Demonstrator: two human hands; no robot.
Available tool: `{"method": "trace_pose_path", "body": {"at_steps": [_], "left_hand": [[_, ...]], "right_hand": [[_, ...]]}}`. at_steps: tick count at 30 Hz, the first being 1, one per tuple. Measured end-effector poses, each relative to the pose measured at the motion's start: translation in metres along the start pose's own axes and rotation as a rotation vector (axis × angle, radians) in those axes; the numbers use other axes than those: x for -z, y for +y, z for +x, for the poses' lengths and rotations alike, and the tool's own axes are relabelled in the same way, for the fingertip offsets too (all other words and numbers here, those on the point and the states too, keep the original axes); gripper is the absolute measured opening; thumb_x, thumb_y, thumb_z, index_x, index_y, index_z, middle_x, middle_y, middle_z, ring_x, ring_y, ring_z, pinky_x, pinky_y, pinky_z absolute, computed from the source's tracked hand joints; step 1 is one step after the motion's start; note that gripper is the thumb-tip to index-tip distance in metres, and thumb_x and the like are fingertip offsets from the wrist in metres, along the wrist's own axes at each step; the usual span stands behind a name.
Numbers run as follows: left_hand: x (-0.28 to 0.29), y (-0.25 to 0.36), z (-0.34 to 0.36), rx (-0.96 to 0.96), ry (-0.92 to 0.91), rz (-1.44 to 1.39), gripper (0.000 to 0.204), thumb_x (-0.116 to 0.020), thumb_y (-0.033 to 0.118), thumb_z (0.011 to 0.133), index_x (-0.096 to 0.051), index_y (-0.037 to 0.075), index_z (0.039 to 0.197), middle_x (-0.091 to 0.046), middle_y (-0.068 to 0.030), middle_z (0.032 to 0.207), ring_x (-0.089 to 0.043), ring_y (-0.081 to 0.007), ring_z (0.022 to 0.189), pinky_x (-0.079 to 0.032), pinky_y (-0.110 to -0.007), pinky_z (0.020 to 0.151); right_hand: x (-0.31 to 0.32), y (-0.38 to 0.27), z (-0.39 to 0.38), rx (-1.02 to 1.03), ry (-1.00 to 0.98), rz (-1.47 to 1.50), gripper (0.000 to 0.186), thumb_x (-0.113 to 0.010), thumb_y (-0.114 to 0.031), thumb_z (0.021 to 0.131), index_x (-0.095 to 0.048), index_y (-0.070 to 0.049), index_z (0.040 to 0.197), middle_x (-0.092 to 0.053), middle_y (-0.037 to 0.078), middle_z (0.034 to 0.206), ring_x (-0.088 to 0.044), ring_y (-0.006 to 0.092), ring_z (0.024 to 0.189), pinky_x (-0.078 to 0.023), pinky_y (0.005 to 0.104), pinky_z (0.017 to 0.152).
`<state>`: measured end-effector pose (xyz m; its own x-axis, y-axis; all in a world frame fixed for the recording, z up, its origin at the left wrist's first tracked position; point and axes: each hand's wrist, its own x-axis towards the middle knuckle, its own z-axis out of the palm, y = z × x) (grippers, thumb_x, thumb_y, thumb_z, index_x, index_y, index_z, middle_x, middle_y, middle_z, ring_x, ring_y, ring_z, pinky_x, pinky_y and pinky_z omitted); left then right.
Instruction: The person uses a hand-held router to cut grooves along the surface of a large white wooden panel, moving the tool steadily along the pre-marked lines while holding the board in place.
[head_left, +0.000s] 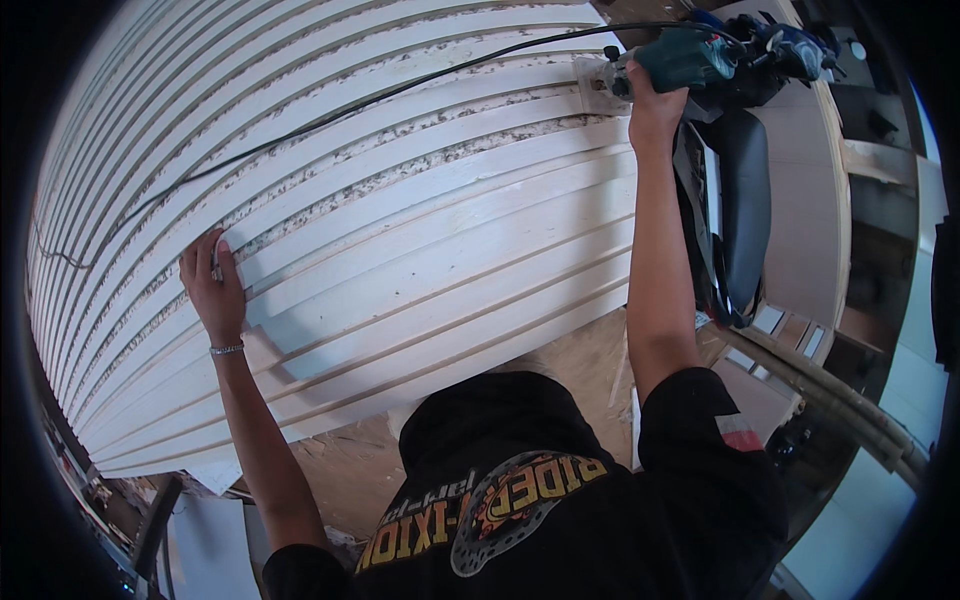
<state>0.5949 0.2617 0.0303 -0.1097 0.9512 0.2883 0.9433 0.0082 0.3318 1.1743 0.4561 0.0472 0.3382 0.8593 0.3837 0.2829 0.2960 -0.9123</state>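
Grooved white panel, broad and slatted, filling most of the view, lying flat on a plywood bench and reaching from the far left rim almost to the right. Long parallel channels run across its full length. Upper channels, nearer the tool, edged with dark speckled dust and chips; lower ones, nearer the body, clean and sharp-edged. Judging from that, most channels look already cut and the dusty upper band freshly worked, with the far strip at the top seemingly the part in hand; hard to tell how much uncut board lies beyond.

Black padded seat or bag hanging just right of the panel's end, beside pale boards standing at the right.

Teal handheld router, at the panel's upper right corner, its clear base plate sitting on the white surface. Black power cord trailing from it leftward across the slats in a long curve.

Right hand stretched out at arm's length, wrapped from below around the router's body, fingers closed on it.

Left hand laid palm-down on the panel's left-middle part, fingers together and extended, pressing flat rather than gripping anything; thin bracelet at the wrist.
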Motion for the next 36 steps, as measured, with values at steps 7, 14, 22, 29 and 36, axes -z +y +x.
{"method": "trace_pose_path", "body": {"at_steps": [7, 14, 22, 29, 36], "left_hand": [[0.001, -0.004, 0.002, -0.068, 0.014, -0.077, 0.019, -0.061, 0.011, 0.101, -0.070, 0.006, 0.117, -0.066, -0.0122, 0.118, -0.058, -0.0324, 0.113, -0.046, -0.043, 0.100], [-0.002, -0.017, -0.002, -0.077, 0.089, -0.186, 0.020, -0.068, 0.010, 0.095, -0.072, 0.009, 0.114, -0.066, -0.0105, 0.115, -0.059, -0.0316, 0.110, -0.047, -0.042, 0.098], [0.039, -0.063, -0.057, 0.100, 0.157, -0.222, 0.040, -0.070, 0.016, 0.095, -0.064, 0.011, 0.134, -0.062, -0.0132, 0.135, -0.054, -0.0345, 0.129, -0.044, -0.044, 0.110], [0.117, -0.177, -0.224, 0.437, 0.172, 0.190, 0.049, -0.059, 0.026, 0.104, -0.051, 0.004, 0.148, -0.048, -0.0189, 0.154, -0.040, -0.0375, 0.146, -0.034, -0.049, 0.120], [0.130, -0.208, -0.260, 0.511, 0.058, 0.311, 0.061, -0.042, 0.045, 0.109, -0.040, 0.007, 0.157, -0.035, -0.0161, 0.165, -0.026, -0.0319, 0.156, -0.018, -0.049, 0.127]], "right_hand": [[-0.062, -0.032, -0.048, -0.036, -0.255, 0.146, 0.030, -0.079, -0.002, 0.084, -0.066, -0.002, 0.111, -0.069, 0.003, 0.105, -0.064, 0.0139, 0.095, -0.052, 0.0306, 0.087], [-0.145, -0.078, -0.105, -0.111, -0.521, 0.224, 0.036, -0.079, -0.007, 0.085, -0.066, -0.001, 0.117, -0.070, 0.006, 0.109, -0.066, 0.0161, 0.100, -0.053, 0.0327, 0.090], [-0.257, -0.123, -0.176, -0.076, -0.712, 0.323, 0.041, -0.082, -0.012, 0.082, -0.066, 0.000, 0.117, -0.071, 0.007, 0.108, -0.067, 0.0163, 0.098, -0.054, 0.0339, 0.089], [-0.355, -0.162, -0.243, -0.103, -0.872, 0.386, 0.037, -0.079, -0.006, 0.084, -0.067, 0.000, 0.118, -0.069, 0.005, 0.113, -0.064, 0.0153, 0.105, -0.050, 0.0332, 0.095], [-0.457, -0.190, -0.303, -0.089, -0.949, 0.524, 0.038, -0.080, -0.006, 0.083, -0.065, -0.002, 0.117, -0.069, 0.006, 0.108, -0.065, 0.0151, 0.101, -0.051, 0.0315, 0.093]]}}
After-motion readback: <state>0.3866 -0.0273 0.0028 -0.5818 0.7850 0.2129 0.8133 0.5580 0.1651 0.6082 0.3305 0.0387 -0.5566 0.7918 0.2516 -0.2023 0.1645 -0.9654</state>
